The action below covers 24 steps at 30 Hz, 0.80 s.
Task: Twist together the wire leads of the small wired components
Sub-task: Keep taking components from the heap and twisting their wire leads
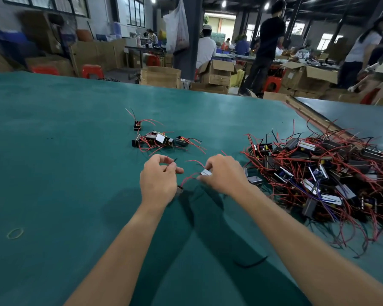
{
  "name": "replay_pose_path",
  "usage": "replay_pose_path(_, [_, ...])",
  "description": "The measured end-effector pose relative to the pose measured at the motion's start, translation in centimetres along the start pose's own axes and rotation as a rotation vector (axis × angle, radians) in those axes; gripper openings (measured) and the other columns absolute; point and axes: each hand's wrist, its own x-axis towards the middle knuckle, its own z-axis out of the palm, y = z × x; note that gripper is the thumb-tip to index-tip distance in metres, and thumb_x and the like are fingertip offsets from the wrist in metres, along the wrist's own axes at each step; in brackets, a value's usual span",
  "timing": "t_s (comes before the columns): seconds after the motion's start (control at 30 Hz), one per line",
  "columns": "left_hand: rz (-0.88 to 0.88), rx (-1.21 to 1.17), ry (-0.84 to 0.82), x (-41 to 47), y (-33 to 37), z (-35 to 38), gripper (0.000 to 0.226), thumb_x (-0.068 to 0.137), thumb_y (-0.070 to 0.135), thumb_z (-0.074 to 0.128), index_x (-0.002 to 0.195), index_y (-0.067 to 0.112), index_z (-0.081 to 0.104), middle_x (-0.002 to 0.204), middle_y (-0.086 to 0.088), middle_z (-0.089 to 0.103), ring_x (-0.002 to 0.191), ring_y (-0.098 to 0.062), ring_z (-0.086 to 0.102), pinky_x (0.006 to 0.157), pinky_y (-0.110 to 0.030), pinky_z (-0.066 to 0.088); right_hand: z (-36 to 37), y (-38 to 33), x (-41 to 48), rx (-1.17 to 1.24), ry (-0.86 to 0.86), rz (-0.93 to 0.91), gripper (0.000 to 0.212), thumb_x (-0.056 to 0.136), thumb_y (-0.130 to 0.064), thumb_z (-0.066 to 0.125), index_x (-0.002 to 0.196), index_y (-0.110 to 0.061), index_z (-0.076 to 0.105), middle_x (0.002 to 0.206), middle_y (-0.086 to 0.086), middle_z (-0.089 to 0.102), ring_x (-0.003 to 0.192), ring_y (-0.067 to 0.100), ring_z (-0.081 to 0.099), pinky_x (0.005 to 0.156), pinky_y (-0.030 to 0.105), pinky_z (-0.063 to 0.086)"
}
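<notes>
**Leads spanning the gap between your two hands**

Far left, a rubber band [15, 233] lies on the green worktop [75, 151], well apart from the work. Your left hand [158, 181] has thumb and forefinger closed in a pinch on a thin lead [174, 161], whose dark tip pokes up just past the fingers. Just beside that hand's lower right edge is a dark component [180, 189]. Whether it rests on the worktop or hangs cannot be told. From it, red leads [188, 176] run up and to the right, their long axis pointing at your right hand [223, 173], the nearer hand to their free ends. The right fingers are curled around a silver-faced component [206, 172], and the fingertips appear to touch the ends of the red leads. The coming twist likely depends on carrying the pinched lead rightward until it lies alongside the red ones. Far right, the tangled pile [318, 173] lies near your right wrist.
</notes>
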Motion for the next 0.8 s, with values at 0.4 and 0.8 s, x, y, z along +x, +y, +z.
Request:
replay_pose_path(0.4, [0.133, 0.301, -0.119, -0.8, -0.4, -0.1, 0.028, 0.077, -0.007, 0.066, 0.089, 0.017, 0.074, 0.071, 0.007, 0.067, 0.063, -0.005, 0.059, 0.062, -0.010, 0.048, -2.2, 3.1, -7.2, 0.319, -0.198, -0.204, 0.020, 0.074, -0.047, 0.075, 0.079, -0.028, 0.070, 0.065, -0.010, 0.065, 0.063, 0.007, 0.056, 0.064, 0.026, 0.047])
replay_pose_path(0.8, [-0.097, -0.031, -0.444, -0.7, 0.2, -0.8, 0.043, 0.073, -0.029, 0.055, 0.082, 0.009, 0.071, 0.055, 0.004, 0.051, 0.057, -0.014, 0.046, 0.064, -0.025, 0.048, -3.9, 4.8, -7.1, 0.122, -0.276, -0.276, 0.028, 0.067, -0.051, 0.078, 0.085, -0.031, 0.073, 0.076, -0.013, 0.064, 0.072, 0.002, 0.057, 0.066, 0.019, 0.041])
